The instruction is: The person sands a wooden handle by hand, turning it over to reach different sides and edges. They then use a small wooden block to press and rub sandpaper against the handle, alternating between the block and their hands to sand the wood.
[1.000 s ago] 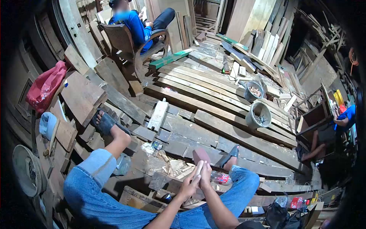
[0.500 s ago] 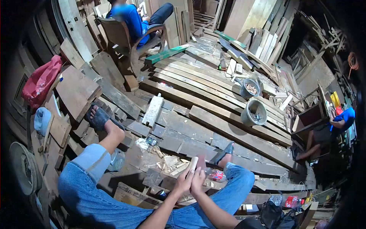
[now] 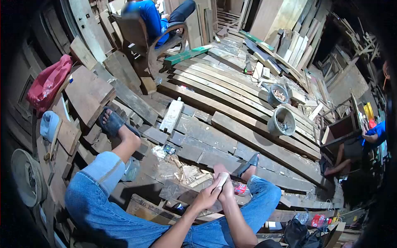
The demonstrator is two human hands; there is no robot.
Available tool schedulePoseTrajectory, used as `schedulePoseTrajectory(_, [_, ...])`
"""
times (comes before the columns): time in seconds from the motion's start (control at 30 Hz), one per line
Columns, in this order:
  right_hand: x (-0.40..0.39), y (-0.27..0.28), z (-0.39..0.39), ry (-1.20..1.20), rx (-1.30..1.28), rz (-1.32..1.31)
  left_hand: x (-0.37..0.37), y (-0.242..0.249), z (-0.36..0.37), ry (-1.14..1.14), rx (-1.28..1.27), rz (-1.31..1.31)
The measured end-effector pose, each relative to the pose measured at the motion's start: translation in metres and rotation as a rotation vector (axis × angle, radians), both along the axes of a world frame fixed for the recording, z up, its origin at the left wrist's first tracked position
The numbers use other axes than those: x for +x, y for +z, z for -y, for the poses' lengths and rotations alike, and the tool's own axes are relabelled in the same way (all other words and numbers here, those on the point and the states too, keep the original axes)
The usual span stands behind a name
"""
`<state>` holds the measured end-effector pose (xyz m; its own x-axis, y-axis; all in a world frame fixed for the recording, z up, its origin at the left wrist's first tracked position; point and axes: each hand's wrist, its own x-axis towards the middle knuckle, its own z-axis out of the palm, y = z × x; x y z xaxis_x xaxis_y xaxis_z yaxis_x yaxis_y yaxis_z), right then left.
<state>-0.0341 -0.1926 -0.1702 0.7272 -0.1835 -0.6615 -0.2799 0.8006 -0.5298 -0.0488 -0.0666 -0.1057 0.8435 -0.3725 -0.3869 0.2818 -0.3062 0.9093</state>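
Observation:
My left hand [image 3: 206, 196] is closed around a short pale wooden piece [image 3: 223, 177], smooth and rounded at its end, which points up and away from me. Pressed up against its side, my right hand [image 3: 226, 191] is closed too, and its fingers wrap a pinkish-brown sheet [image 3: 219, 168] that looks like sandpaper. The sheet shows just past the wood and is slightly blurred. Both hands meet in front of my lap, between my knees. Wood offcuts and chips [image 3: 192, 175] lie on the floor beyond them.
Long planks [image 3: 248, 134] cover the floor ahead, with two buckets [image 3: 282, 121] on them. A white-topped wooden block [image 3: 171, 116] lies near my left foot. A bottle with a red label [image 3: 240, 188] is beside my right leg. One person [image 3: 151, 20] sits in a chair; another [image 3: 374, 134] sits at right.
The wooden piece has tipped to the right and sits lower between my hands. The sheet has shifted from its right side to behind it. My view has turned slightly.

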Motion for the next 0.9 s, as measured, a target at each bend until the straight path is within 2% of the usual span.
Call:
schedulePoseTrajectory(0.07, [0.003,0.002,0.004,0.038,0.177,-0.001,0.004,-0.010,-0.006,-0.003,-0.003,0.006])
schedulePoseTrajectory(0.1, [0.001,0.023,-0.012,0.073,0.025,-0.040,0.009,0.009,-0.011,0.031,0.063,-0.093])
schedulePoseTrajectory(0.17, [-0.007,0.019,-0.037,0.069,-0.061,0.083,0.011,-0.013,-0.012,0.208,-0.065,-0.061])
schedulePoseTrajectory(0.2, [-0.010,0.018,-0.042,0.063,0.040,0.007,0.009,-0.008,-0.014,0.197,0.003,0.004])
schedulePoseTrajectory(0.3, [0.004,0.021,-0.024,0.114,-0.031,-0.047,0.005,0.004,-0.008,0.107,0.116,-0.050])
schedulePoseTrajectory(0.37, [0.004,0.013,-0.007,0.098,-0.189,0.009,0.002,0.007,-0.008,0.083,0.071,-0.063])
schedulePoseTrajectory(0.43, [0.000,0.015,-0.009,0.122,-0.309,-0.042,0.007,0.012,-0.008,0.067,0.059,-0.090])
schedulePoseTrajectory(0.5, [-0.008,0.011,-0.031,0.065,-0.531,0.017,0.006,0.016,-0.009,0.122,0.173,0.024])
schedulePoseTrajectory(0.53, [-0.009,0.008,-0.035,0.064,-0.541,0.064,0.005,0.009,-0.010,0.146,0.165,0.022])
schedulePoseTrajectory(0.6, [0.001,0.010,-0.018,0.124,-0.218,0.043,0.002,-0.006,-0.009,0.175,0.083,0.029])
schedulePoseTrajectory(0.63, [0.006,0.012,-0.007,0.154,-0.056,0.031,0.003,0.003,-0.010,0.129,0.083,0.015])
schedulePoseTrajectory(0.67, [0.007,0.016,0.005,0.107,-0.022,0.045,0.004,0.013,-0.011,0.082,0.083,0.001])
schedulePoseTrajectory(0.7, [0.010,0.019,0.013,0.063,0.006,0.059,0.002,-0.012,-0.005,0.054,0.081,0.169])
schedulePoseTrajectory(0.77, [0.004,0.041,0.005,0.061,-0.175,0.118,0.008,0.010,-0.008,0.070,0.019,0.089])
schedulePoseTrajectory(0.83, [-0.016,-0.024,0.020,0.265,-0.406,0.017,0.015,0.019,-0.014,0.179,0.021,0.037])
schedulePoseTrajectory(0.87, [-0.018,-0.016,0.014,0.182,-0.117,0.050,0.016,0.019,-0.016,0.230,0.029,0.008])
schedulePoseTrajectory(0.9, [-0.012,-0.002,0.011,0.108,-0.147,0.034,0.013,0.018,-0.015,0.196,0.067,0.031])
